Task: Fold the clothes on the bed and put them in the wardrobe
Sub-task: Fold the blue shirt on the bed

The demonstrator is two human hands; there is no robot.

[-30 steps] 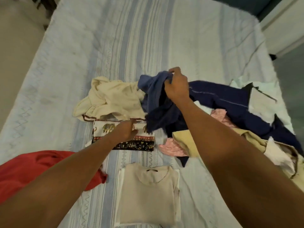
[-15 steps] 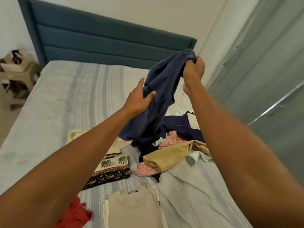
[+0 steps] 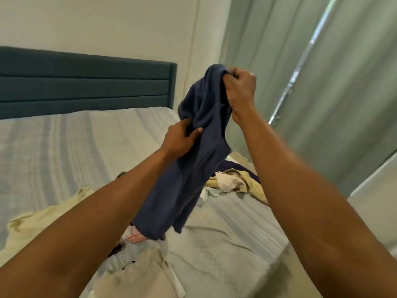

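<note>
A dark blue garment [image 3: 189,179] hangs in the air above the bed [image 3: 64,147]. My right hand [image 3: 240,89] grips its top edge in a fist, held high. Lower and to the left, my left hand [image 3: 181,139] pinches a fold of the same cloth between thumb and fingers. Behind the garment lies a heap of unfolded clothes [image 3: 232,181], tan, white and navy. A cream garment [image 3: 43,218] lies at the left, partly under my left arm. A folded beige top [image 3: 139,274] sits near the bed's front edge. A bit of pink cloth [image 3: 136,235] shows below the hanging hem.
A blue padded headboard [image 3: 86,82] stands at the far end of the bed. Pale green curtains [image 3: 311,82] hang along the right side, close to the bed's edge. The striped bedspread is wrinkled at the front right.
Both hands lifted the blue garment off the pile and higher. My left hand closed from an open touch into a pinch on the cloth. The view tilted up and right.
</note>
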